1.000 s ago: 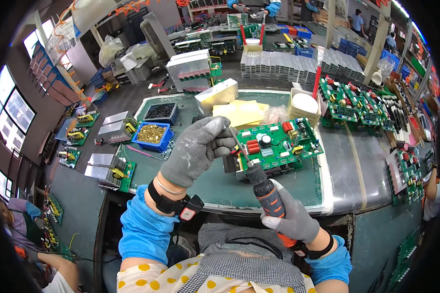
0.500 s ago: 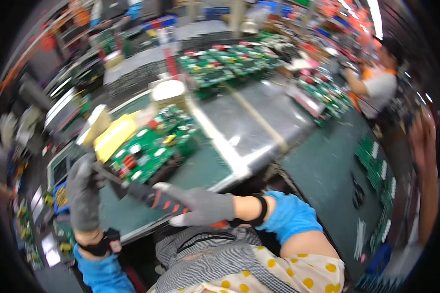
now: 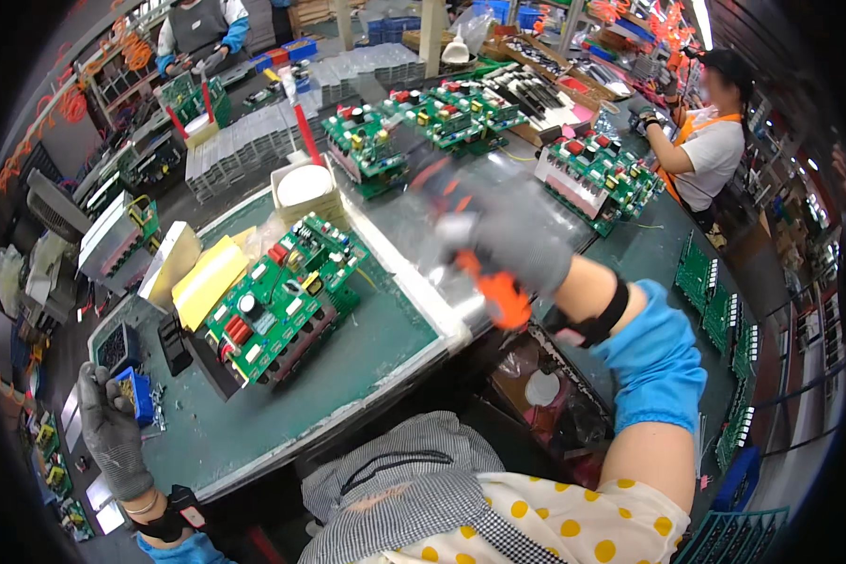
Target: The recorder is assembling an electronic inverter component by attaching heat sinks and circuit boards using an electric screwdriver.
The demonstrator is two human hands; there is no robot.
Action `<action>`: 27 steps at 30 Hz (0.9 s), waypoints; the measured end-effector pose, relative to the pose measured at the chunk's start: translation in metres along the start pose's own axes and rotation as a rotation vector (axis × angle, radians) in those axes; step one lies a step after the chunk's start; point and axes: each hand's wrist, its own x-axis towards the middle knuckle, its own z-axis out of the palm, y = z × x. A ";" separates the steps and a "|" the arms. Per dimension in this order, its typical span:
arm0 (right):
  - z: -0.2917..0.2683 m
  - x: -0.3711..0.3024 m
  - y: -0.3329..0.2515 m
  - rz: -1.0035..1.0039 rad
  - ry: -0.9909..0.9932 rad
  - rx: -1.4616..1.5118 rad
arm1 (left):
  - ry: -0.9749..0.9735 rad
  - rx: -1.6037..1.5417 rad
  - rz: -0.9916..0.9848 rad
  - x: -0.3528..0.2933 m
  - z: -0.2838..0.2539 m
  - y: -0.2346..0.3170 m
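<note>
By the right hand (image 3: 526, 235), grasped about its grip, a screwdriver (image 3: 449, 193) is held up at the board's 2 to 3 o'clock, blurred and apart from the board, perhaps to keep its tip off the parts. The left hand (image 3: 111, 414) is held half curled at 8 o'clock; whether anything small is pinched in it cannot be told. The board (image 3: 277, 301) is laid face up on the tabletop (image 3: 216, 428) between the hands, presumably so that its parts can be reached.

Just beside the left hand, a blue tray (image 3: 141, 397) is filled with small gold-coloured pieces, kept there seemingly for easy picking. Black pieces are held in a dark tray (image 3: 132, 340) between 8 and 9 o'clock. At 12, a white tub (image 3: 304, 185) is seated in a cream box (image 3: 324, 209), likely for steadiness.
</note>
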 end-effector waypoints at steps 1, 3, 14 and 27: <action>-0.003 0.003 0.005 0.024 0.123 0.217 | 0.019 0.053 -0.001 -0.006 -0.007 -0.005; -0.004 0.012 0.020 0.033 0.229 0.419 | -0.114 0.078 0.018 -0.022 -0.018 -0.016; 0.014 0.006 0.100 0.378 0.147 0.628 | 0.064 0.270 -0.100 -0.050 -0.058 -0.088; -0.454 0.037 -0.046 0.198 0.985 -0.989 | 0.033 0.420 -0.092 -0.066 -0.062 -0.105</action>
